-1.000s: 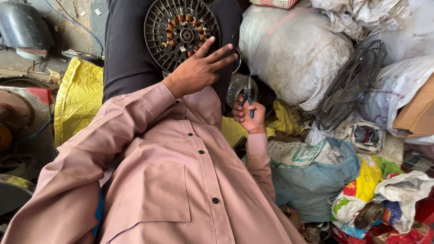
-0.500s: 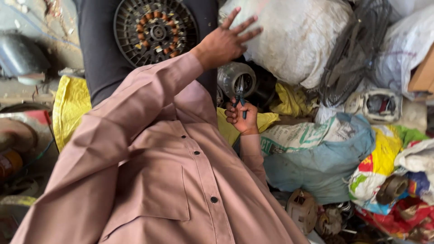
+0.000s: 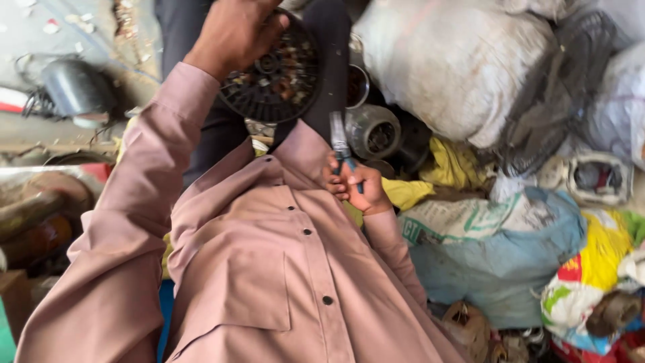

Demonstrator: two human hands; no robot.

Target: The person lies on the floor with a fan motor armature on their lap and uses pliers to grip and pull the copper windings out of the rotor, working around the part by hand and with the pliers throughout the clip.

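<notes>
The right hand (image 3: 353,185) is closing its fingers around the blue-handled metal pliers (image 3: 340,144), tips pointing far. The left hand (image 3: 235,33) is pressing flat on the round black motor stator with copper windings (image 3: 272,77), which is resting on the lap. The windings appear intact, so stripping is judged unstarted. Count: one stator, one pliers, two grey motor housings (image 3: 373,131) right.
</notes>
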